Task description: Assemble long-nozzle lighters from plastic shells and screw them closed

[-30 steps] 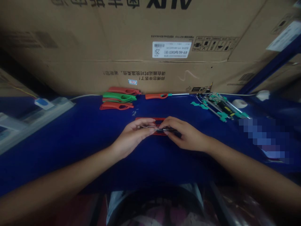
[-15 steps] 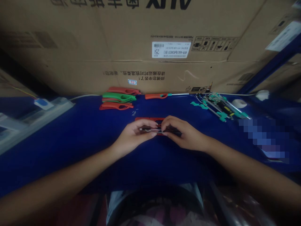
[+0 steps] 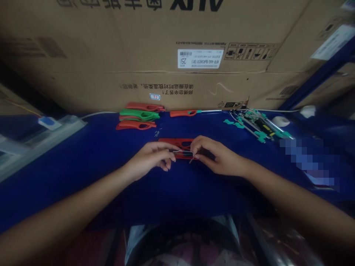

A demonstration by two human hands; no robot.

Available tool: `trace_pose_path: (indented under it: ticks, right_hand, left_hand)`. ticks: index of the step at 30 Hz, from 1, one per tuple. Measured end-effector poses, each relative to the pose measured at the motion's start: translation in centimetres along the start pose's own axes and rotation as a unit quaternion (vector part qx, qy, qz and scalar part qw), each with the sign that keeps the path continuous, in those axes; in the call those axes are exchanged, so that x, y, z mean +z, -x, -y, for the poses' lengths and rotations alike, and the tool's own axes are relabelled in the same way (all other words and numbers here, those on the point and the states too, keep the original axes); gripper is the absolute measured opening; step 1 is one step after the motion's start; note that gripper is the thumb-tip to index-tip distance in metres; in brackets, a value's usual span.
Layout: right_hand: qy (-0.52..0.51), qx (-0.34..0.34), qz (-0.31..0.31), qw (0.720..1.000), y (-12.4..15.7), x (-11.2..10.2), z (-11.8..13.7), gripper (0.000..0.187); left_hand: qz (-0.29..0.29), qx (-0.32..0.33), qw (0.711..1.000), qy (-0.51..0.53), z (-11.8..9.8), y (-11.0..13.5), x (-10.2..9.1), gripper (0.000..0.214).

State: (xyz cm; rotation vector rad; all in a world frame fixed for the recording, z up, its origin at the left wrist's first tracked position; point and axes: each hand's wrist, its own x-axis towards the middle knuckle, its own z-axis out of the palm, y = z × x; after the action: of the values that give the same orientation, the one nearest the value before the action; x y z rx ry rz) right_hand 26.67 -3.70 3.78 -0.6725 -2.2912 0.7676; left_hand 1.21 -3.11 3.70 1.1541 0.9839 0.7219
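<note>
running crosswise, thin metal wire (image 3: 183, 152) between left hand (image 3: 149, 159) and right hand (image 3: 219, 157)

This is a small assembly workshop set up in a storeroom. A blue-topped desk (image 3: 69, 155) stands against large cardboard cartons (image 3: 111, 48) bearing a barcode shipping label (image 3: 200, 58) and handling symbols. Loose red and green plastic parts (image 3: 139, 115) lie in rows, with a power strip (image 3: 62, 125) at the left.

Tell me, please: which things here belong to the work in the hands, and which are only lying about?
In the work: left hand, right hand, bent metal wire, red plastic casing.
Lying about: green and red plastic casings, red-handled metal rod, teal-and-metal parts pile, cardboard carton.
</note>
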Motion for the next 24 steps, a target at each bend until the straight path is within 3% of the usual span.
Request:
trace_pose_path:
  ticks: [6, 12, 16, 19, 24]
  right_hand:
    - [0.022, -0.001, 0.013, 1.0, 0.1, -0.1, 0.1, 0.015]
    - [0.039, -0.004, 0.049, 0.998, 0.3, -0.7, 0.2, 0.027]
    - [0.055, 0.062, 0.08, 0.993, 0.6, -1.6, 0.3, 0.044]
    - [0.092, 0.105, 0.097, 0.986, 0.7, -2.3, 0.2, 0.036]
    - [0.167, 0.108, 0.133, 0.971, 0.6, -3.1, -0.1, 0.015]
  left_hand:
    - [0.003, -0.009, 0.997, 0.078, -0.2, 0.0, -0.4, 0.029]
    - [-0.015, 0.038, 0.999, -0.024, -0.1, -0.2, -0.5, 0.028]
    - [-0.014, 0.088, 0.988, -0.129, 0.0, -0.5, -0.9, 0.026]
    - [-0.018, 0.101, 0.98, -0.169, 0.3, -0.7, -1.2, 0.024]
    - [-0.034, 0.105, 0.975, -0.194, 0.5, -0.7, -1.4, 0.026]
